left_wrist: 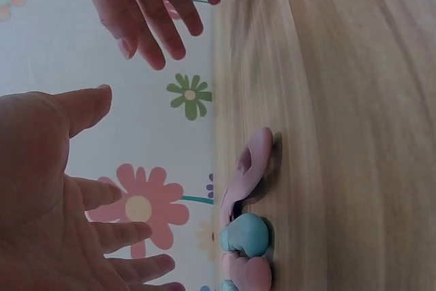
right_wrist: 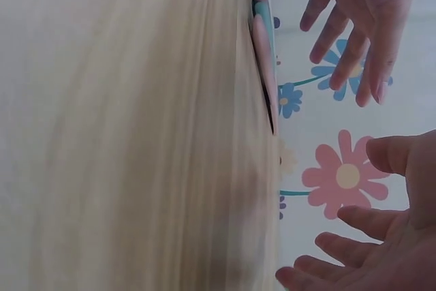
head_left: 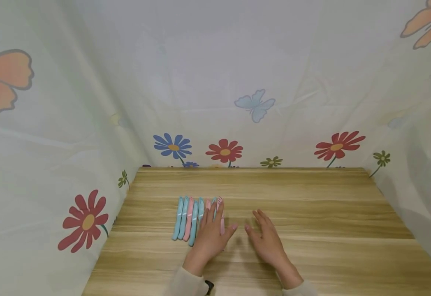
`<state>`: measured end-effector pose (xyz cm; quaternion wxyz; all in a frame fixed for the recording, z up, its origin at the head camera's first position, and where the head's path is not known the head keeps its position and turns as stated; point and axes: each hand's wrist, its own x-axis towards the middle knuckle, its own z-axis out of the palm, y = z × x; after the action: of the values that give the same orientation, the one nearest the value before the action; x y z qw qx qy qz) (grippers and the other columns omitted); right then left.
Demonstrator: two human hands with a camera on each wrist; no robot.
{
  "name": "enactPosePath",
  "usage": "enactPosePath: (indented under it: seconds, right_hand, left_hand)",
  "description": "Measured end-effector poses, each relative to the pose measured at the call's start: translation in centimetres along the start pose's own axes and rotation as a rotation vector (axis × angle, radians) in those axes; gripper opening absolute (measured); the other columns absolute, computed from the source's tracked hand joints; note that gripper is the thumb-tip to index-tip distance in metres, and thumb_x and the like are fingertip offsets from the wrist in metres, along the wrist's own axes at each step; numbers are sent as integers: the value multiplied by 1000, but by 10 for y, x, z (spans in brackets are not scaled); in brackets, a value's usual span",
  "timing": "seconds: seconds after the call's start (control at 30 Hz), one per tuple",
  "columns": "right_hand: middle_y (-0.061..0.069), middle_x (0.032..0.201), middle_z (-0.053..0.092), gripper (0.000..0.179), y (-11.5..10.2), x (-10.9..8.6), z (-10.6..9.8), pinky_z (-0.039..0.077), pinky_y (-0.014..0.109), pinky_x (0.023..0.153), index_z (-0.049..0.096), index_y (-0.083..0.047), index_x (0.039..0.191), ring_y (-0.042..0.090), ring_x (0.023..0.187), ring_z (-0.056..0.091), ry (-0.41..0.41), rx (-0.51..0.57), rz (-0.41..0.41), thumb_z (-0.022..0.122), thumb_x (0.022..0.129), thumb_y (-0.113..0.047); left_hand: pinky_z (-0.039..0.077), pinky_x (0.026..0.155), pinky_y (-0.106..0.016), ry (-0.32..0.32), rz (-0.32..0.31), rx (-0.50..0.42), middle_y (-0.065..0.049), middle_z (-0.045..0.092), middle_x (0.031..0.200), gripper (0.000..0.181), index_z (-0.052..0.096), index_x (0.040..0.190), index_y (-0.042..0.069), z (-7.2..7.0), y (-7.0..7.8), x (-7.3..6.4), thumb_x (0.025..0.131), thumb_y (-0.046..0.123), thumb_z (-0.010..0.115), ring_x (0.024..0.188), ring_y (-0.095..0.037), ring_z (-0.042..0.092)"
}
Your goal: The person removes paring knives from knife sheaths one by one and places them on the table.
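Note:
Light blue and pink small knives (head_left: 184, 220) lie side by side in a row on the wooden table, left of its middle. Over the right end of this row hovers my left hand (head_left: 211, 236), its fingers spread and extended, hiding parts of several knives. It holds nothing. In the left wrist view, a pink knife (left_wrist: 248, 168) lies slightly apart from a blue knife's rounded handle end (left_wrist: 246, 235). My right hand (head_left: 269, 242) is raised above the bare wood to the right of the row, fingers loosely extended and holding nothing. The two palms partly face each other.
The wooden table (head_left: 311, 197) reaches back to a white curtain (head_left: 200, 82) printed with flowers and butterflies. More of this curtain (head_left: 34, 156) hangs along the left and right sides. A dark band (head_left: 209, 286) shows near my left sleeve.

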<state>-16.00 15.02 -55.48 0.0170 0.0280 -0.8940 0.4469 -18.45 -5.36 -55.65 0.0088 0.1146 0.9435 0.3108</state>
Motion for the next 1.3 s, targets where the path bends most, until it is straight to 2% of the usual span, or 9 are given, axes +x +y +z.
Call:
enactPosePath:
  seconds: [0.23, 0.5, 0.6, 0.77, 1.0, 1.07, 1.17, 1.23, 1.3]
  right_hand:
    - [21, 165, 35, 56, -2, -3, 5, 38, 68, 117, 43, -5, 155, 49, 147, 39, 7, 106, -1, 60, 105, -24]
    - [21, 159, 43, 54, -11, -6, 14, 46, 55, 116, 46, -9, 154, 44, 144, 46, -38, 272, 69, 62, 103, -16]
    - [23, 155, 48, 53, -14, -8, 19, 47, 56, 115, 49, -10, 153, 43, 141, 50, -61, 326, 89, 62, 102, -14]
    - [26, 153, 50, 50, -17, -9, 26, 49, 56, 112, 48, -2, 151, 45, 137, 53, -103, 430, 73, 57, 102, -5]
    - [30, 152, 48, 55, -21, -9, 34, 53, 47, 110, 43, 7, 151, 47, 137, 52, -177, 578, 110, 52, 97, 3]
    - [32, 153, 47, 57, -22, -9, 36, 52, 48, 111, 40, 8, 153, 48, 138, 51, -207, 603, 118, 51, 97, 4]
    - [33, 155, 44, 58, -23, -9, 39, 50, 51, 113, 36, 10, 154, 48, 140, 49, -247, 619, 124, 50, 99, 1]
    - [33, 156, 42, 57, -23, -10, 40, 48, 51, 114, 35, 10, 154, 48, 143, 45, -264, 622, 125, 50, 101, -3]
    - [32, 157, 41, 56, -23, -11, 41, 47, 50, 116, 35, 11, 154, 48, 145, 42, -273, 628, 126, 51, 103, -6]
  left_hand:
    - [38, 117, -68, 7, 20, -101, -21, 22, 170, 87, 6, 168, 28, -6, 5, -8, 102, 49, 59, 154, -47, 25]
    - [33, 119, -69, 5, -6, -265, -22, 29, 167, 81, 16, 167, 16, -6, 8, -13, 99, 21, 60, 152, -47, 30]
    - [34, 120, -68, -14, -24, -296, -23, 29, 167, 80, 16, 167, 14, -4, 8, -14, 98, 18, 58, 152, -45, 31]
    - [36, 120, -64, -45, -56, -333, -22, 31, 167, 78, 16, 166, 12, -2, 7, -15, 99, 16, 56, 152, -40, 34]
    - [30, 122, -68, -64, -92, -342, -24, 31, 166, 78, 21, 164, 5, -3, 8, -18, 96, 14, 57, 154, -47, 27]
    - [41, 116, -64, -75, -92, -336, -24, 36, 164, 79, 22, 164, 5, -3, 9, -18, 95, 15, 59, 145, -47, 42]
    - [57, 87, -46, -101, -94, -337, -23, 45, 157, 80, 20, 164, 5, -2, 9, -19, 95, 15, 59, 105, -35, 64]
    - [51, 72, -37, -113, -91, -333, -23, 49, 153, 80, 20, 164, 5, -2, 9, -19, 95, 16, 59, 84, -24, 58]
    - [51, 74, -37, -117, -82, -327, -23, 51, 151, 80, 20, 164, 4, -1, 8, -20, 95, 16, 59, 87, -22, 59]
